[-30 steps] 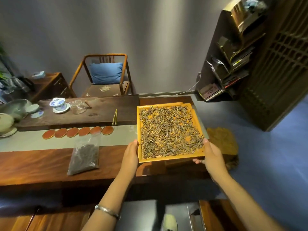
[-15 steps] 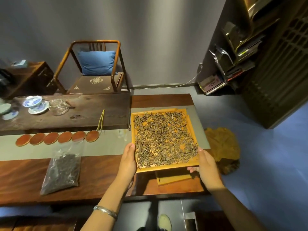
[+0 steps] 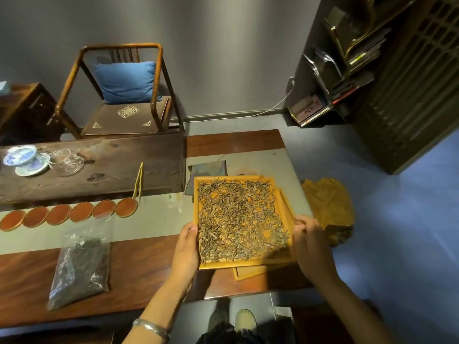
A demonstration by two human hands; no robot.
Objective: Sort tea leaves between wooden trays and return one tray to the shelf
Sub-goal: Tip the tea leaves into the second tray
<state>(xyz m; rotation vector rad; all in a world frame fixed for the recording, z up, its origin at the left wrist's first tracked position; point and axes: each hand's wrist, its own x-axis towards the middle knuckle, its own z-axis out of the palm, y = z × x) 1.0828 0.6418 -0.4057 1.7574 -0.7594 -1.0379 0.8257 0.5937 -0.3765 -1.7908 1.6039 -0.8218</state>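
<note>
Above the second wooden tray [image 3: 250, 271] at the table's [image 3: 149, 269] right end, left hand [image 3: 185, 252] and right hand [image 3: 309, 247] clamp the leaf-filled tray [image 3: 248, 263]; keep it level so no tea leaves [image 3: 238, 219] spill.

Bare forearms, a silver bangle [image 3: 151, 327] on the left wrist, and pale shoes [image 3: 244, 320] below.

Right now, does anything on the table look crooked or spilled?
No leaves look spilled. The yellow wooden tray of tea leaves, held by the left hand and right hand, sits askew over a second wooden tray, whose edges stick out beneath.
</note>
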